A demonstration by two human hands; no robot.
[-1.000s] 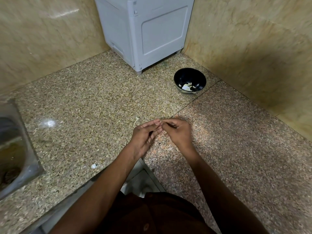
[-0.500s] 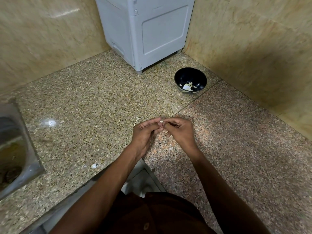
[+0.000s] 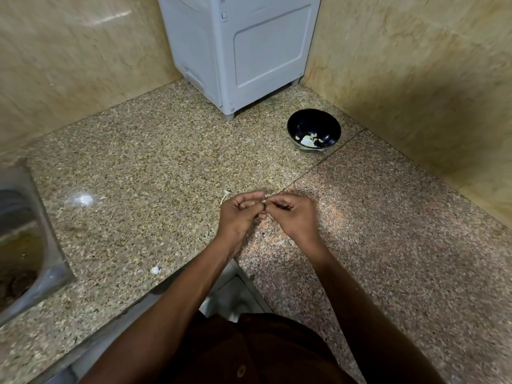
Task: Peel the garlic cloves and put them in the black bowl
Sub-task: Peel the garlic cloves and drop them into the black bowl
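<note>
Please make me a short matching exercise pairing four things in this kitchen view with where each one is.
Things:
1. black bowl
2. garlic clove
3. sink
4. grey appliance

Places:
A. far left edge of the counter
B. pinched between both hands' fingertips
C. back corner, against the walls
D. on the counter, right of the appliance's foot

Pairs: 1-D, 2-B, 3-A, 4-C

Speckled granite countertop forming an L-shaped corner, its right slab pinker than the left. Grey appliance standing on short feet in the far corner against beige marble-patterned wall tiles. Steel sink set into the counter at the left edge. A dark brown buttoned garment fills the bottom edge.
</note>
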